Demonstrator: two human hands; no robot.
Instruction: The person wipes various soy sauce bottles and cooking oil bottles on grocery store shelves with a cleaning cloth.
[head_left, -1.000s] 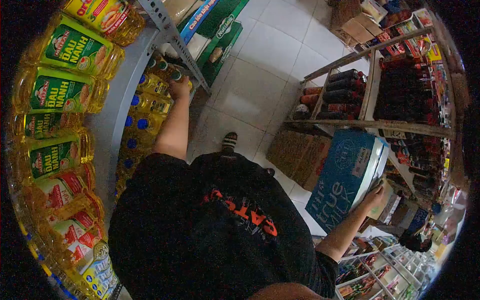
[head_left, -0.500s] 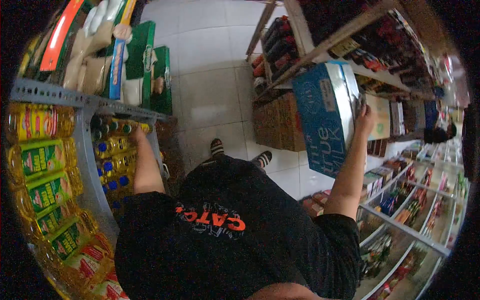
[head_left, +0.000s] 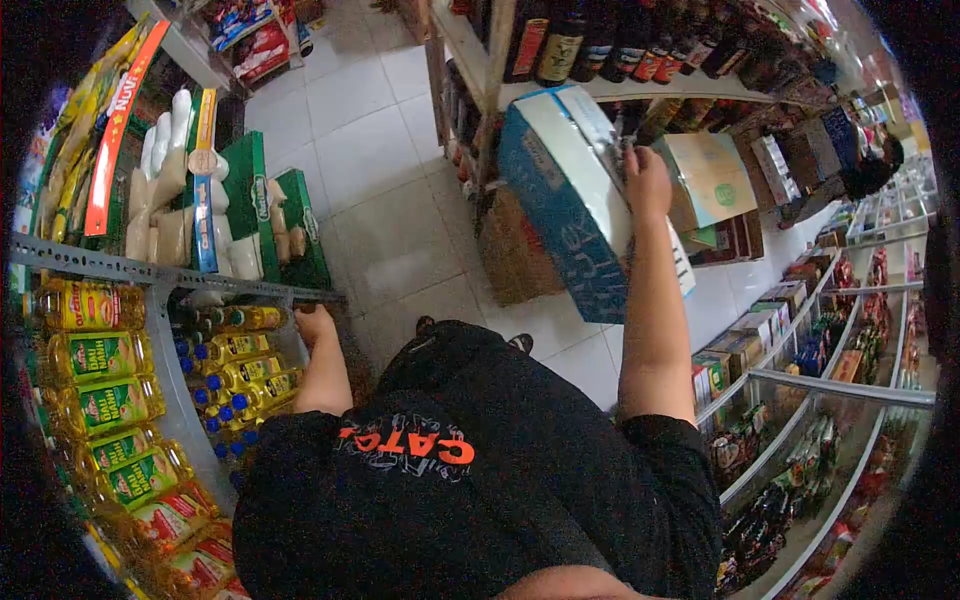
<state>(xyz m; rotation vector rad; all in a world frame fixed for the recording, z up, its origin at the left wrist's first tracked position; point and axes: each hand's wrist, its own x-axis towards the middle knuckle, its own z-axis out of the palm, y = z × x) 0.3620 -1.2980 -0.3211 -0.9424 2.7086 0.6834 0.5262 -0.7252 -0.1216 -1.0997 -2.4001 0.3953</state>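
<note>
My right hand is closed on the top edge of a blue milk carton box with a pale, shiny top side. The box hangs tilted beside the right-hand shelving, and its lettering reads partly "true milk". My left hand is at the end of the metal shelf on the left, close to the lying oil bottles. Its fingers look curled, and what they hold, if anything, is hidden.
Large oil bottles fill the left rack, below bagged goods and green boxes. Dark bottles line the wooden shelf. A brown carton and an open box stand low. Another person is at far right.
The view has turned, and the milk carton box is now more tilted and nearer the wooden shelving. My left hand has moved from among the oil bottles to the shelf's end.
</note>
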